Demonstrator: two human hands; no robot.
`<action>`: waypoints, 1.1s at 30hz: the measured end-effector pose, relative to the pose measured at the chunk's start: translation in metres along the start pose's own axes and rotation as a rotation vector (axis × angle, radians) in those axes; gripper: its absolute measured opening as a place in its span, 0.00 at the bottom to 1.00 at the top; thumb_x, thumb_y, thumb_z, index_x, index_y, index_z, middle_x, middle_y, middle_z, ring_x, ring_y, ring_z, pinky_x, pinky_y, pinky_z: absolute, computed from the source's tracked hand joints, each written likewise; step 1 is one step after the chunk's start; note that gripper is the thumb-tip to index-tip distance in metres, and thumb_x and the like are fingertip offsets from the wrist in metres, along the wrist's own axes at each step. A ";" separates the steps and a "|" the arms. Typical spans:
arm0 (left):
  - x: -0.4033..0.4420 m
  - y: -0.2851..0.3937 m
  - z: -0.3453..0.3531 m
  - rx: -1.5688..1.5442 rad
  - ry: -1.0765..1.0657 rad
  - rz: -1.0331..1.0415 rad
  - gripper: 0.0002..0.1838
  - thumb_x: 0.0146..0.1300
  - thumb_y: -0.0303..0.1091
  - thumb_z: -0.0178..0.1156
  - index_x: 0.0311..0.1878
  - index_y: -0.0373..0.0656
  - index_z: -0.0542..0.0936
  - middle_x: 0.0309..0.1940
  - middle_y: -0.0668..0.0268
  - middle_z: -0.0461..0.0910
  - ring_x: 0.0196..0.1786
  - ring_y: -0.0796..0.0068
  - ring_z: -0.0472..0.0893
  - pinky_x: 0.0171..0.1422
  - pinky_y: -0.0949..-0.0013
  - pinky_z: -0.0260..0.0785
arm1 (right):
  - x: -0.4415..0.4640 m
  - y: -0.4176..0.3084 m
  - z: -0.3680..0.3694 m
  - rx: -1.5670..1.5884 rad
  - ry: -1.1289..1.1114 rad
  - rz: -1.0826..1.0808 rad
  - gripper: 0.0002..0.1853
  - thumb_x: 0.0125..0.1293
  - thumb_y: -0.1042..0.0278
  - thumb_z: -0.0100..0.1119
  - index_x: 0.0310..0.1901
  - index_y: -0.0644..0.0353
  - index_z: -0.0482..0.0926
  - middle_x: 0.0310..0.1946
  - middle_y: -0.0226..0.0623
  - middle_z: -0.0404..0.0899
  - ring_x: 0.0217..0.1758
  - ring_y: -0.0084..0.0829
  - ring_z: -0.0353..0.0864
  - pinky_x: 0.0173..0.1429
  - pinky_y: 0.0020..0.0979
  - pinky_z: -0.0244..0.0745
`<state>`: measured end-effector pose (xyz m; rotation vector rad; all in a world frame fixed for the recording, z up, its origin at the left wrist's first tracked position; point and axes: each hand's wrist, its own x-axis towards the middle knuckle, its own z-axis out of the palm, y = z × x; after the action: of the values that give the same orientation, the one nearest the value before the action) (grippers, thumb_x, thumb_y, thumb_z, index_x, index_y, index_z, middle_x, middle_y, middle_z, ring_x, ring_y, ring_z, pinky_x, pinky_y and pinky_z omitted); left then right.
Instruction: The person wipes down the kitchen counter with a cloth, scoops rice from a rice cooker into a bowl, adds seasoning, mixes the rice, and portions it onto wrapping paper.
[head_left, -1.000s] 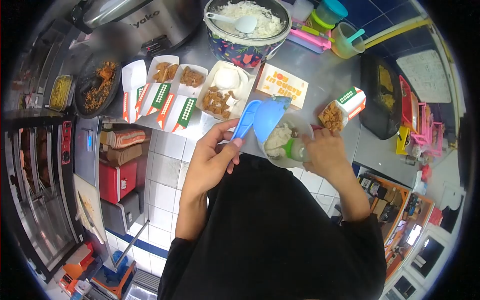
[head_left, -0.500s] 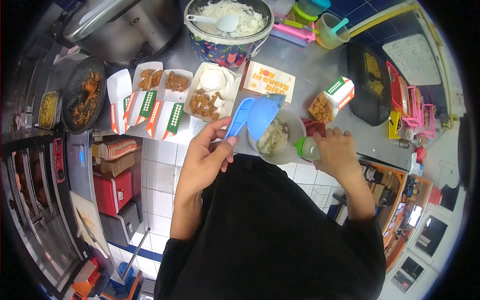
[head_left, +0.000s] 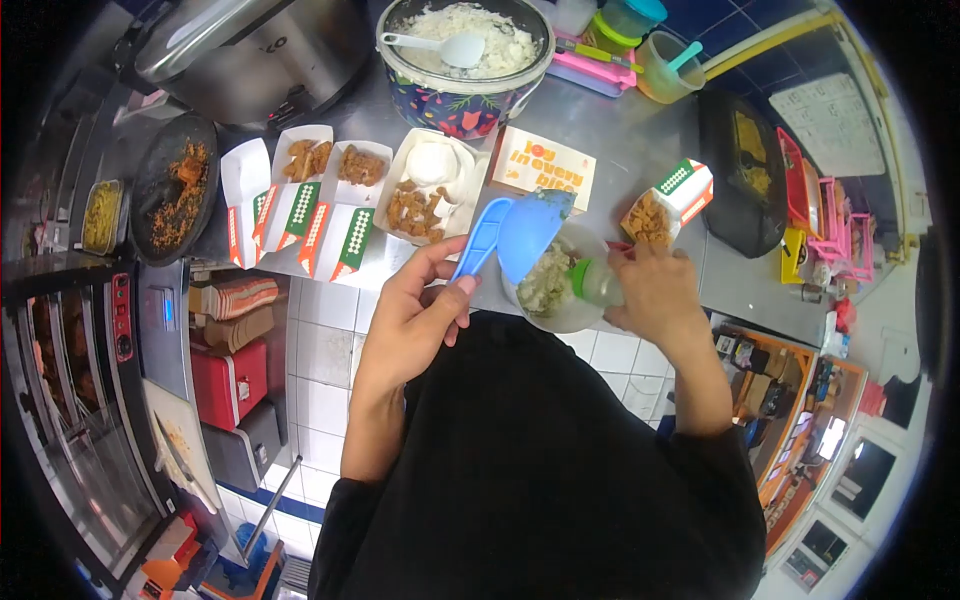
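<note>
My left hand (head_left: 425,315) is closed round the handle of a blue rice scoop (head_left: 533,240), whose cup sits over the left part of a white bowl (head_left: 585,320). Green specks cling to the scoop's upper edge. Inside the bowl lies white rice (head_left: 545,290) mixed with bits of green. My right hand (head_left: 660,295) grips a small clear shaker bottle (head_left: 603,283) with a green cap, tipped sideways so the cap points left over the rice. Just beyond that hand, a paper box of fried chicken pieces (head_left: 648,218) lies on its side.
Farther back stand a floral rice tub (head_left: 460,108) with a white paddle and a printed carton (head_left: 543,170). To the left are several paper boxes, a tray (head_left: 460,215) with chicken and a white mound, and a dark mortar (head_left: 150,215). A black container (head_left: 735,180) stands right.
My right hand has moved left with the shaker bottle, bringing its green cap farther over the bowl. My left hand and the scoop stay nearly in place; the view has shifted slightly.
</note>
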<state>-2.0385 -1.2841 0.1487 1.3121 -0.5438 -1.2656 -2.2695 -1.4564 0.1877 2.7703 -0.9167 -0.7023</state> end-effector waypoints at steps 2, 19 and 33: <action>-0.003 -0.003 0.001 0.010 0.010 0.005 0.23 0.71 0.27 0.59 0.68 0.36 0.72 0.43 0.61 0.81 0.30 0.82 0.78 0.26 0.79 0.67 | 0.002 0.001 0.000 -0.006 -0.013 0.045 0.30 0.44 0.52 0.78 0.51 0.53 0.83 0.44 0.39 0.82 0.54 0.38 0.82 0.54 0.41 0.78; -0.002 -0.005 0.014 -0.009 0.017 -0.047 0.24 0.70 0.27 0.61 0.67 0.35 0.72 0.43 0.64 0.78 0.31 0.83 0.77 0.27 0.79 0.68 | 0.002 0.000 0.022 0.143 -0.132 -0.096 0.37 0.43 0.46 0.75 0.57 0.53 0.81 0.46 0.43 0.82 0.54 0.41 0.81 0.56 0.42 0.75; 0.013 -0.015 0.044 -0.203 0.077 -0.048 0.23 0.68 0.25 0.58 0.67 0.35 0.72 0.42 0.56 0.81 0.27 0.76 0.78 0.22 0.77 0.68 | 0.011 0.114 0.163 1.893 0.228 -0.101 0.50 0.44 0.68 0.81 0.70 0.61 0.63 0.62 0.38 0.72 0.69 0.32 0.68 0.72 0.37 0.65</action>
<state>-2.0789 -1.3104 0.1427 1.2044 -0.3219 -1.2691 -2.3986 -1.5525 0.0703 3.9875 -2.0308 1.2672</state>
